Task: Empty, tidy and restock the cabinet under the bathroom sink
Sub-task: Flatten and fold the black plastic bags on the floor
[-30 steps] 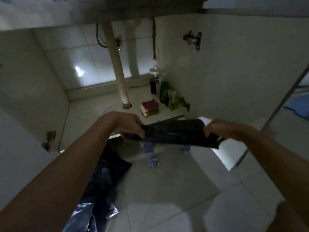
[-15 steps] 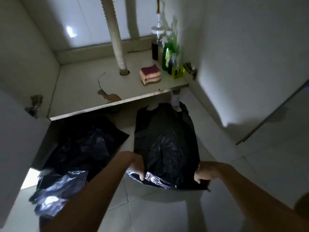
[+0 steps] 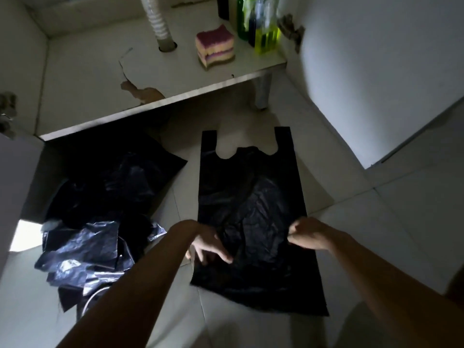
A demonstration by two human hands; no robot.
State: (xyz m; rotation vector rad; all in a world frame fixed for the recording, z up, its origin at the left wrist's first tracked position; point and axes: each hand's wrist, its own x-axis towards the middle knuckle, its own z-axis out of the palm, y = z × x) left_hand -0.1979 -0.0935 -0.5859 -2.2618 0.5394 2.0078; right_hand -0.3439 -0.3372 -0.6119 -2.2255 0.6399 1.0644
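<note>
Bottles (image 3: 265, 31) cropped; bag (image 3: 251, 192) folds murky

The tiled floor (image 3: 351, 222) carries a black plastic bag (image 3: 251, 184) spread flat, its two handles pointing toward the cabinet. Just to its left, apart from it, lies a crumpled heap of black bags (image 3: 100, 209), partly under the cabinet's front edge. The cabinet shelf (image 3: 88, 84) stands above the floor on a short leg (image 3: 263, 92) at its right front corner. On the shelf sit a stack of sponges (image 3: 216, 47) and, in the right back corner, a cluster of bottles (image 3: 261, 26). A ribbed drain hose (image 3: 158, 23) passes through a hole in the shelf. The surface is peeled near the front edge.
</note>
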